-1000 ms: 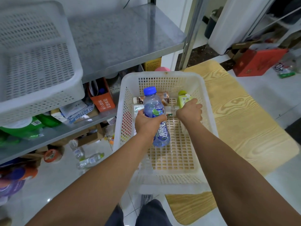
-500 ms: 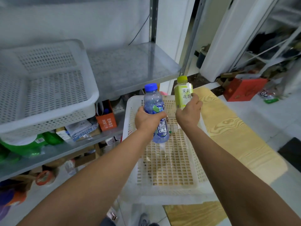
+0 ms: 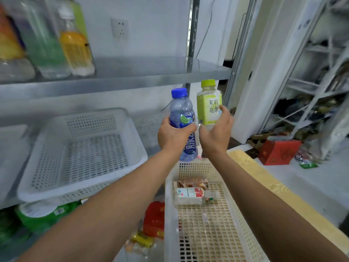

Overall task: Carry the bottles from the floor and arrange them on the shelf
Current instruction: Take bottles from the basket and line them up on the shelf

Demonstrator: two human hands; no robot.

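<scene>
A person's left hand point(image 3: 175, 135) is clenched round the middle of a clear plastic bottle with a blue cap and blue label point(image 3: 182, 114), holding it upright in the air just below the front edge of the grey metal shelf board point(image 3: 141, 72). The right hand point(image 3: 215, 133) grasps a square-shouldered plastic bottle with a yellow-green cap and pale green label point(image 3: 208, 103), thumb on the label and fingers under its lower part. This bottle is also upright, its cap nearly level with the shelf board's front edge. The 2 bottles are close side by side, towards the shelf board's right end. On the shelf board, at its left end, stands a blurred row of bottles point(image 3: 73, 46), 1 with an orange label. Below the shelf board, on the next level, sits a white perforated plastic basket point(image 3: 83, 154). Further below and in front of the shelf board is a cream perforated plastic basket point(image 3: 170, 214), with a clear bottle with a white and red label point(image 3: 190, 194) and a brownish bottle point(image 3: 192, 182) lying on their sides inside.
</scene>
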